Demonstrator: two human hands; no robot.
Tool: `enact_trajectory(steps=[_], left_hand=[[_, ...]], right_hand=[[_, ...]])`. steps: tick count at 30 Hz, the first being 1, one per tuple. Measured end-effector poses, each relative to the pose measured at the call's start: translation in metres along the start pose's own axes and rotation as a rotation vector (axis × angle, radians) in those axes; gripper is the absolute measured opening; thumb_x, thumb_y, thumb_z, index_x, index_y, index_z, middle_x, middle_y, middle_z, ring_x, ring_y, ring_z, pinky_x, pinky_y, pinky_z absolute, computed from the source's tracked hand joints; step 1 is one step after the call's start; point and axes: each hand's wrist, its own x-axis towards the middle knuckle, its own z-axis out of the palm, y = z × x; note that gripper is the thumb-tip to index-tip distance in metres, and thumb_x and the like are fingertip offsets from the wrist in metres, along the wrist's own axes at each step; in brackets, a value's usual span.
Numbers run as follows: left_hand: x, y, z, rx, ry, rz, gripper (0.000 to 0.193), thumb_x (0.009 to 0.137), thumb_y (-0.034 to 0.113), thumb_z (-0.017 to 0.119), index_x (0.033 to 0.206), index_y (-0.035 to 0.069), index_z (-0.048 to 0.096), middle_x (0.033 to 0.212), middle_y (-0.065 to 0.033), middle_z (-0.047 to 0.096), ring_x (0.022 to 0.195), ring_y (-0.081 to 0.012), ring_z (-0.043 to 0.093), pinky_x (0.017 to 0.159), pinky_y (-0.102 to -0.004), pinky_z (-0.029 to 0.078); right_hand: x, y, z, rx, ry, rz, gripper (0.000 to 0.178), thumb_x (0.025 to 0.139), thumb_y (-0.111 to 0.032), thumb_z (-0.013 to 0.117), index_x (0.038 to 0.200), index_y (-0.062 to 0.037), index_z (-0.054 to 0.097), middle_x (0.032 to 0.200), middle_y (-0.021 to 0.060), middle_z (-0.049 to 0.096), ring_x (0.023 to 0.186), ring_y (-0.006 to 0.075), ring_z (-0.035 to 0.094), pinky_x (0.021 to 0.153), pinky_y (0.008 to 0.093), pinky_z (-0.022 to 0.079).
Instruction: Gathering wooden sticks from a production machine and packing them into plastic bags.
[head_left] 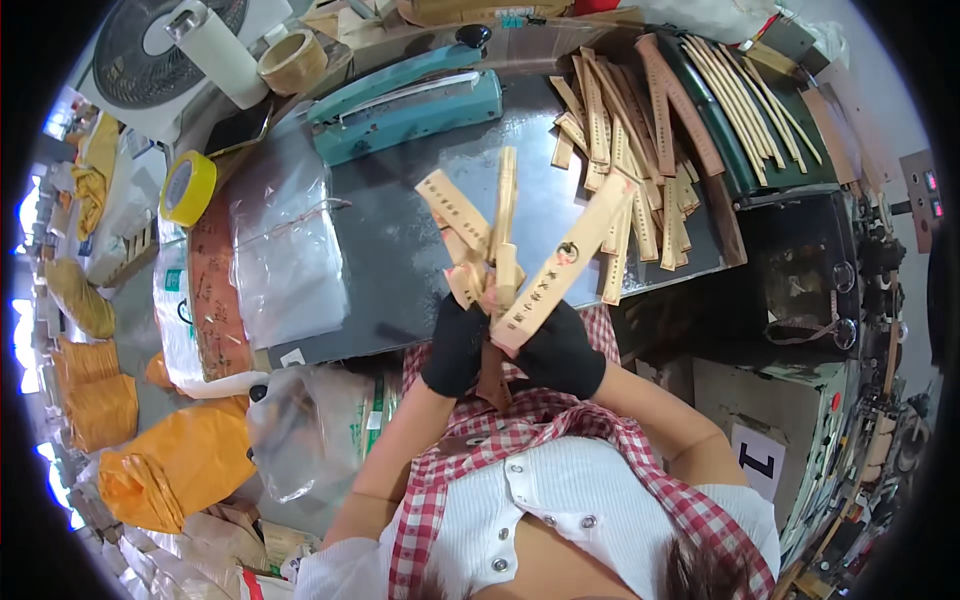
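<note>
Both of my hands wear black gloves and meet in front of my body at the table's near edge. My left hand (456,345) is closed around the lower ends of a bunch of flat beige printed strips (462,222), which fan out upward. One long beige strip with printed characters (565,265) slants up to the right from my right hand (562,355), whose fingers are closed at its lower end. Below the hands a brown strip end (492,380) sticks out. The strips partly cover the fingers.
A heap of similar strips (620,150) lies on the dark table (400,205), right of the hands. Thin pale sticks (735,100) rest on a green surface behind it. A teal bar-shaped device (410,115), clear plastic bags (285,250) and yellow tape (188,188) are at left.
</note>
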Motion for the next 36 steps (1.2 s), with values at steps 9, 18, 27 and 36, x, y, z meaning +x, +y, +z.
enact_trajectory(steps=[9,18,27,36], left_hand=[[-0.016,0.009,0.006,0.187,-0.182,-0.140,0.036,0.086,0.033,0.066,0.105,0.006,0.052,0.076,-0.0040,0.056,0.056,-0.0126,0.056,0.048,-0.0253,0.048],[-0.024,0.012,0.011,0.187,-0.236,-0.123,0.043,0.086,0.034,0.065,0.107,0.000,0.051,0.074,-0.0050,0.054,0.057,-0.0132,0.053,0.051,-0.0269,0.045],[-0.032,0.013,0.011,0.203,-0.248,-0.191,0.049,0.084,0.040,0.068,0.111,0.002,0.052,0.084,-0.0062,0.058,0.064,-0.0125,0.056,0.054,-0.0258,0.045],[-0.046,-0.003,-0.017,0.437,-0.254,-0.030,0.052,0.085,0.028,0.069,0.125,0.002,0.047,0.109,-0.0044,0.057,0.097,-0.0141,0.055,0.084,-0.0285,0.046]], right_hand=[[0.028,0.042,-0.074,-0.197,-0.232,0.754,0.024,0.089,-0.019,0.061,0.102,-0.0001,0.056,0.081,0.0016,0.058,0.076,0.0105,0.055,0.069,0.0269,0.045],[0.059,0.033,-0.064,0.899,0.126,0.782,0.025,0.090,-0.024,0.058,0.099,-0.0007,0.061,0.084,0.0038,0.062,0.070,0.0099,0.057,0.060,0.0225,0.042],[0.052,0.038,-0.046,0.938,0.213,0.696,0.022,0.088,-0.023,0.061,0.098,-0.0030,0.065,0.088,0.0016,0.065,0.073,0.0066,0.059,0.062,0.0199,0.045],[0.046,0.027,-0.039,1.043,0.265,0.789,0.026,0.093,-0.026,0.058,0.094,-0.0006,0.065,0.077,0.0006,0.060,0.069,0.0068,0.053,0.061,0.0230,0.042]])
